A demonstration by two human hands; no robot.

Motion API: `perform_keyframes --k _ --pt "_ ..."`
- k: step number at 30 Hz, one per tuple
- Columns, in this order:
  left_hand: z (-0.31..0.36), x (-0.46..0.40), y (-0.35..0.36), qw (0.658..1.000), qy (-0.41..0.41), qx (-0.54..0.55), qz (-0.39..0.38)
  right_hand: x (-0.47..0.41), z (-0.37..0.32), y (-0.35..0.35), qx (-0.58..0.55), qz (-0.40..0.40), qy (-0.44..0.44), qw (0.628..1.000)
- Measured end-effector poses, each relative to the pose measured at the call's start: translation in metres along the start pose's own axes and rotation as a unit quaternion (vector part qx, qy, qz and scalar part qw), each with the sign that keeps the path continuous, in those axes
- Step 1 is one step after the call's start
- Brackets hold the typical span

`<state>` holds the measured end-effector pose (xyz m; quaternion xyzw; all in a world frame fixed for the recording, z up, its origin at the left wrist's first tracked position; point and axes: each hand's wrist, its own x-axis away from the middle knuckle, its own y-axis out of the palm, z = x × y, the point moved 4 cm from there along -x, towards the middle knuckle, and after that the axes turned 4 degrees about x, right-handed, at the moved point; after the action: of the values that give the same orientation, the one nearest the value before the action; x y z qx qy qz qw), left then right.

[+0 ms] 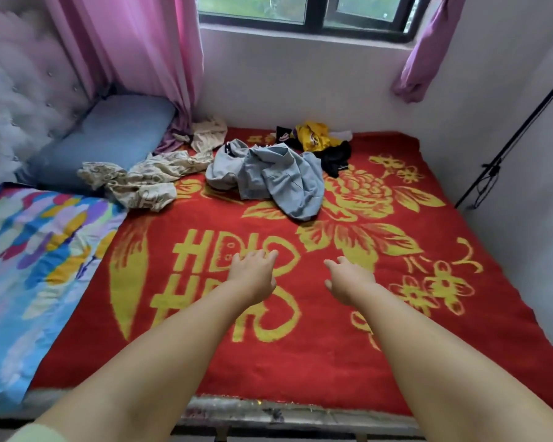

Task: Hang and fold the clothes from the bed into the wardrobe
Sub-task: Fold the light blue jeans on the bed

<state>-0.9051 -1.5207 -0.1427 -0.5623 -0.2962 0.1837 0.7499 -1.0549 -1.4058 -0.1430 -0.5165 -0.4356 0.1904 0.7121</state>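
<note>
Crumpled clothes lie at the far side of the bed on a red blanket (268, 362) with yellow flowers. A grey-blue garment (278, 177) sits in the middle. To its left lies a cream patterned garment (141, 183), with another cream piece (208, 135) behind it. A yellow garment (315, 137) and a black garment (336, 159) lie behind on the right. My left hand (253, 272) and my right hand (348, 279) stretch out over the blanket, fingers relaxed, holding nothing, well short of the clothes.
A blue pillow (109, 135) and a colourful quilt (35, 266) lie on the left by a padded headboard (20, 90). Pink curtains (141, 49) hang beside the window (304, 11). A black stand (508, 145) leans at the right wall. The wardrobe is out of sight.
</note>
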Motion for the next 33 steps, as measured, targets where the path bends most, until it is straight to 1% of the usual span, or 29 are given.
perform_keyframes --k 4,8,11,14,17,20,21,23,25,28,30,33 --pt "0.006 -0.083 0.016 0.998 -0.044 0.030 -0.027 -0.082 0.030 0.000 0.002 -0.026 -0.022 0.999" --pt "0.019 -0.160 0.040 0.996 -0.058 0.059 -0.035 -0.163 0.053 0.002 0.017 -0.048 -0.054 0.997" --pt "0.022 -0.208 0.076 0.995 -0.060 0.067 -0.046 -0.220 0.058 0.016 0.031 -0.064 -0.075 0.995" --pt "0.008 -0.260 0.127 0.992 -0.072 0.075 -0.066 -0.286 0.049 0.041 0.040 -0.075 -0.098 0.992" --pt "-0.016 -0.306 0.176 0.990 -0.093 0.071 -0.072 -0.345 0.033 0.058 0.033 -0.048 -0.127 0.990" --pt "-0.038 -0.356 0.218 0.992 -0.109 0.057 -0.035 -0.396 0.021 0.076 0.034 -0.010 -0.149 0.988" --pt "-0.044 -0.376 0.228 0.991 -0.117 0.062 -0.022 -0.415 0.019 0.080 0.038 0.001 -0.149 0.988" --pt "-0.056 -0.411 0.252 0.987 -0.135 0.086 -0.021 -0.455 0.017 0.089 0.049 0.024 -0.144 0.988" --pt "-0.060 -0.421 0.271 0.987 -0.136 0.090 -0.010 -0.483 0.017 0.088 0.064 0.064 -0.135 0.987" --pt "-0.064 -0.416 0.285 0.989 -0.116 0.072 0.057 -0.525 0.013 0.087 0.084 0.100 -0.116 0.985" --pt "-0.063 -0.416 0.285 0.986 -0.106 0.074 0.106 -0.550 0.017 0.087 0.110 0.092 -0.082 0.986" --pt "-0.060 -0.416 0.287 0.986 -0.089 0.066 0.123 -0.575 0.025 0.088 0.109 0.059 -0.034 0.992"
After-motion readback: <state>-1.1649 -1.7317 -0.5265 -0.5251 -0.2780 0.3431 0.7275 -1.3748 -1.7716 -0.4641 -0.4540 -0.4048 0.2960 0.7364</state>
